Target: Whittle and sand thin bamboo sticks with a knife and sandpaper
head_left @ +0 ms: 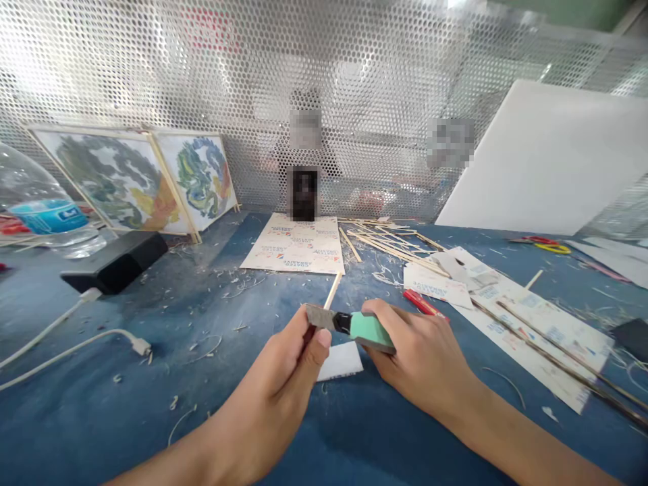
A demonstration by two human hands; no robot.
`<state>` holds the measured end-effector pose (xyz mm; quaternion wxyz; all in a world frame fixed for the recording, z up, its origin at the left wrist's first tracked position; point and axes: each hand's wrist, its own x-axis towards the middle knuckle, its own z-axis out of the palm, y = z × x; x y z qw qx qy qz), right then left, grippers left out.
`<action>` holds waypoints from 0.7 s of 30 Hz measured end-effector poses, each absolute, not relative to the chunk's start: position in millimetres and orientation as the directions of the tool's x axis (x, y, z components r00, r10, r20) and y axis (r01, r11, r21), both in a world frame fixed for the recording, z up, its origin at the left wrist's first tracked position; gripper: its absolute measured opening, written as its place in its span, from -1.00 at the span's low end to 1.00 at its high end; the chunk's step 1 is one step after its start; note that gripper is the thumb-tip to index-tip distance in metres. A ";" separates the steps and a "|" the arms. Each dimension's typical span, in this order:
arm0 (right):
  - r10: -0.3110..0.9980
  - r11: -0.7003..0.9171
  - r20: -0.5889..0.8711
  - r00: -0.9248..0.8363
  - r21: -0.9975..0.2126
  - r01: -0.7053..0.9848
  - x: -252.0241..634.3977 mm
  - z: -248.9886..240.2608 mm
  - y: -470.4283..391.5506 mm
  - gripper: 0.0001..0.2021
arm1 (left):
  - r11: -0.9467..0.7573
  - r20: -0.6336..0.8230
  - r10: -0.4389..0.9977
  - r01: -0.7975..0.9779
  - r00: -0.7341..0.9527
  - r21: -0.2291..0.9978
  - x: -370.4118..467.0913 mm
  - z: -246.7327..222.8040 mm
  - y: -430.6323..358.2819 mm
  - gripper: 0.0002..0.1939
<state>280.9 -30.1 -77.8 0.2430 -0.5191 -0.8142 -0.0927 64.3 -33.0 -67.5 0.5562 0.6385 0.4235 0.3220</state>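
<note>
In the middle of the frame, the left hand (pixel 286 371) has its fingers closed on a thin wooden strip (pixel 333 290) that points up toward the abrasive sheet (pixel 298 250) (its back printed "COATED ABRASIVE"). The right hand (pixel 425 344) has its fingers clamped around the teal-handled cutter (pixel 372 327), whose flat grey end lies across the strip at the left thumb. Loose wooden strips (pixel 389 243) lie right of upper center on the blue surface (pixel 126 425); a plastic bottle (pixel 50 219) stands at far left.
</note>
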 end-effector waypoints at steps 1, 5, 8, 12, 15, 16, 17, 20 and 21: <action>0.794 0.449 0.498 -0.349 -0.092 0.889 281.6 -77.9 -29.7 -0.85 | -0.040 -0.054 0.900 0.205 0.432 0.978 64.4 -67.6 -32.7 -0.64; 0.773 0.443 0.524 -0.357 -0.044 0.895 283.1 -78.2 -28.6 -0.84 | -0.059 -0.041 0.925 0.250 0.378 0.966 67.0 -69.7 -29.3 -0.60; 0.753 0.409 0.562 -0.341 0.006 0.912 282.7 -78.3 -30.2 -0.82 | -0.082 -0.016 0.941 0.274 0.338 0.958 68.3 -69.3 -27.1 -0.59; 0.734 0.367 0.601 -0.316 0.041 0.929 282.2 -77.0 -33.7 -0.83 | -0.104 0.004 0.958 0.338 0.286 0.935 69.2 -64.9 -26.0 -0.55; 0.715 0.334 0.634 -0.293 0.057 0.941 281.3 -75.0 -35.6 -0.85 | -0.071 -0.027 0.964 0.356 0.263 0.932 69.9 -61.6 -25.2 -0.50; 0.713 0.326 0.640 -0.287 0.060 0.944 281.0 -74.4 -36.0 -0.85 | -0.055 -0.043 0.964 0.357 0.262 0.932 70.0 -60.9 -25.0 -0.48; 0.712 0.318 0.643 -0.282 0.062 0.946 280.6 -74.1 -36.3 -0.86 | -0.040 -0.059 0.964 0.356 0.261 0.934 70.0 -60.4 -24.8 -0.47; 0.721 0.320 0.634 -0.279 0.053 0.946 280.2 -74.3 -36.8 -0.85 | -0.024 -0.066 0.964 0.333 0.257 0.943 69.3 -61.0 -25.6 -0.46; 0.726 0.328 0.627 -0.283 0.045 0.943 280.3 -74.6 -36.7 -0.84 | -0.024 -0.062 0.964 0.317 0.260 0.948 68.9 -62.0 -26.3 -0.49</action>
